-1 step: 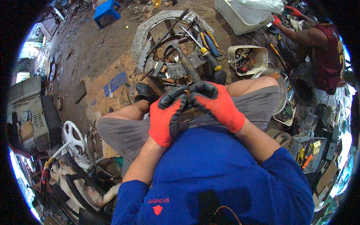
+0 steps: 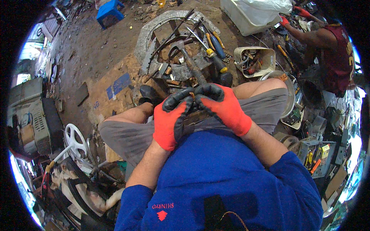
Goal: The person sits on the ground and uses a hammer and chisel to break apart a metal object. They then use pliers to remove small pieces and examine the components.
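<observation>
Close together above my lap, both gloved hands pinch a small coppery-brown piece (image 2: 192, 94) whose kind I cannot make out. My left hand (image 2: 173, 115), in a red glove with black fingers, closes on it from the left. From the other side my right hand (image 2: 220, 106), gloved alike, grips it with thumb and curled fingers. Just beyond the hands lies a hammer (image 2: 188, 61), its handle running toward my fingers. Beside it rest a screwdriver with a yellow-and-black handle (image 2: 216, 61) and blue-handled pliers (image 2: 217, 47). They lie on a heavy grey octagonal metal frame (image 2: 144, 38).
A cream bin of scrap pieces (image 2: 266, 69) stands right of the frame. Flattened cardboard (image 2: 104, 98) covers ground at left, near a white wheel (image 2: 75, 138). Upper right, a co-worker in a dark red top (image 2: 339, 54) reaches to a large white tub (image 2: 246, 21). A blue stool (image 2: 109, 13) stands far off.
</observation>
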A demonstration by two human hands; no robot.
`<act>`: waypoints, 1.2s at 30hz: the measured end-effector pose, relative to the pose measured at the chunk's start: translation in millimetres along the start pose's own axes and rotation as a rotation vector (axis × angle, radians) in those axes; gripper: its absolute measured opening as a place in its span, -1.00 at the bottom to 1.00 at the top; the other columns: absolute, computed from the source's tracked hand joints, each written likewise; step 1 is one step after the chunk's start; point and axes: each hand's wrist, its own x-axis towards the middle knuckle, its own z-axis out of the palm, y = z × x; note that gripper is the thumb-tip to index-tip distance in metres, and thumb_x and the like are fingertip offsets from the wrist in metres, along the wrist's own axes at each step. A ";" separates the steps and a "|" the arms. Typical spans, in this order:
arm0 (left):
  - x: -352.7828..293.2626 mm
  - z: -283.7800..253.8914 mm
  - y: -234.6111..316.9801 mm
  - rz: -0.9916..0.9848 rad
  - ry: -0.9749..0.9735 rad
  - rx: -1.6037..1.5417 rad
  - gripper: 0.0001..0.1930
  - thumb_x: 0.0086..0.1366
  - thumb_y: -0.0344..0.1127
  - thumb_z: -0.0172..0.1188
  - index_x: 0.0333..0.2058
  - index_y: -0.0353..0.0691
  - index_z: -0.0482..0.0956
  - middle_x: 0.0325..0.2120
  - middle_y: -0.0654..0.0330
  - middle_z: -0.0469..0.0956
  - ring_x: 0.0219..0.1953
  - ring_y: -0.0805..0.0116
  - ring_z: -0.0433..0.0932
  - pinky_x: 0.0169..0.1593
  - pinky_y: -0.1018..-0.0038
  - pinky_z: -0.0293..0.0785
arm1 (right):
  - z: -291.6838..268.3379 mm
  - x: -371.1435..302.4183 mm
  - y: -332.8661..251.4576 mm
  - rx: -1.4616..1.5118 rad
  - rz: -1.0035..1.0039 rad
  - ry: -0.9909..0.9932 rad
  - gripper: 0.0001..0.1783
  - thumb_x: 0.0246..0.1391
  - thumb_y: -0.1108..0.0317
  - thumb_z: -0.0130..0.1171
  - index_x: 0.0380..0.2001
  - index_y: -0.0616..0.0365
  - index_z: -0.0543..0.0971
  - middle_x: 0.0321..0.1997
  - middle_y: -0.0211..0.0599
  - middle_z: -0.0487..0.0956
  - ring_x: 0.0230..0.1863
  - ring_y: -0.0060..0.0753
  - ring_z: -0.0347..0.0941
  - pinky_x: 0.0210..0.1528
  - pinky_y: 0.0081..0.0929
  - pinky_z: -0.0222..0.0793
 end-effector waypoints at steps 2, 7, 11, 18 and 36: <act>-1.3 -2.2 1.8 -0.006 0.009 0.051 -0.65 0.31 -0.46 0.22 0.07 -0.34 0.55 -0.11 0.19 0.63 -0.11 0.49 0.56 0.00 0.51 0.49 | 1.9 -0.8 0.7 0.029 -0.003 0.000 -0.72 0.05 0.36 0.29 -0.16 0.23 0.66 -0.21 -0.21 0.71 -0.16 -0.47 0.60 -0.02 -0.43 0.49; 2.0 0.0 3.8 0.048 0.086 0.129 -0.64 0.25 -0.46 0.26 0.04 -0.34 0.56 -0.08 0.18 0.62 -0.05 0.42 0.55 0.08 0.46 0.44 | -4.8 -0.5 -6.1 -0.046 -0.049 -0.079 -0.73 0.08 0.39 0.28 -0.13 0.23 0.64 -0.23 -0.30 0.69 -0.17 -0.55 0.55 -0.06 -0.46 0.48; -2.1 -1.4 0.1 0.095 0.089 0.182 -0.70 0.21 -0.42 0.29 -0.07 -0.36 0.58 -0.16 0.17 0.63 -0.11 0.38 0.57 0.06 0.43 0.46 | -10.2 -3.9 -8.5 -0.142 -0.050 -0.072 -0.67 0.05 0.34 0.32 -0.10 0.21 0.63 -0.25 -0.28 0.69 -0.19 -0.58 0.52 -0.08 -0.44 0.47; -3.1 1.2 18.4 0.016 0.038 0.110 -0.73 0.20 -0.46 0.29 -0.12 -0.39 0.58 -0.23 0.12 0.63 -0.20 0.35 0.59 -0.05 0.44 0.51 | -6.4 1.4 -5.3 0.110 -0.086 -0.119 -0.74 0.13 0.36 0.26 -0.13 0.23 0.60 -0.24 -0.36 0.65 -0.18 -0.61 0.46 -0.06 -0.43 0.43; 3.1 14.4 9.5 0.017 0.209 0.140 -0.76 0.16 -0.41 0.31 -0.19 -0.36 0.65 -0.31 0.12 0.67 -0.37 0.32 0.61 -0.26 0.38 0.56 | 8.3 -12.3 -2.7 -0.491 -0.355 0.221 -0.49 -0.03 0.14 0.34 -0.03 0.15 0.56 -0.07 -0.07 0.58 -0.05 0.01 0.55 -0.01 -0.23 0.49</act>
